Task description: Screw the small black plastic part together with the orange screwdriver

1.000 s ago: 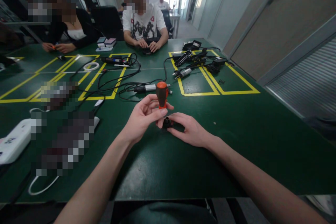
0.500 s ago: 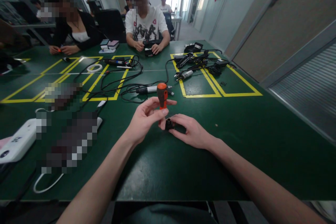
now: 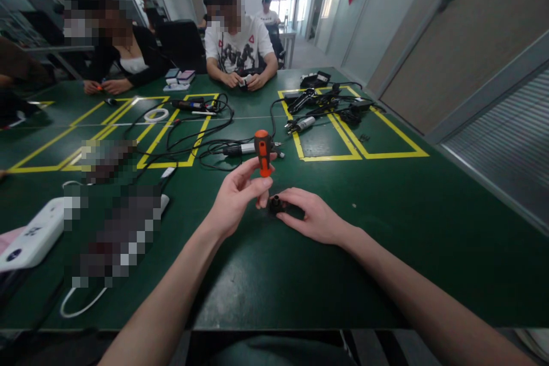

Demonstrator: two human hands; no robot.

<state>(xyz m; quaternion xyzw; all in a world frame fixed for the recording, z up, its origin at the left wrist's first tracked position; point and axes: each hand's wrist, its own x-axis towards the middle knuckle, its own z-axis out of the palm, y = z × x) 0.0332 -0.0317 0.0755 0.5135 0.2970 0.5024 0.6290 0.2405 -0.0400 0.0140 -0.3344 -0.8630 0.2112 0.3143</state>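
An orange and dark grey screwdriver (image 3: 263,151) stands roughly upright in my left hand (image 3: 238,197), its handle up and the thumb and fingers closed near the handle's lower end. The shaft and tip are hard to make out behind the fingers. Just to the right, a small black part (image 3: 275,203) with a round opening on top rests on the green table. My right hand (image 3: 311,214) pinches this part from its right side between thumb and fingers. The left fingertips are close beside the part; whether they touch it I cannot tell.
Beyond my hands lie a silver and black electric screwdriver (image 3: 242,149) and tangled black cables. Another silver tool (image 3: 305,123) and more cables sit at the far right. A white power strip (image 3: 36,234) is at left. Co-workers sit across the green table (image 3: 429,229).
The screwdriver handle has turned and shifted slightly left and up in my left hand. My right hand keeps its grip on the black part.
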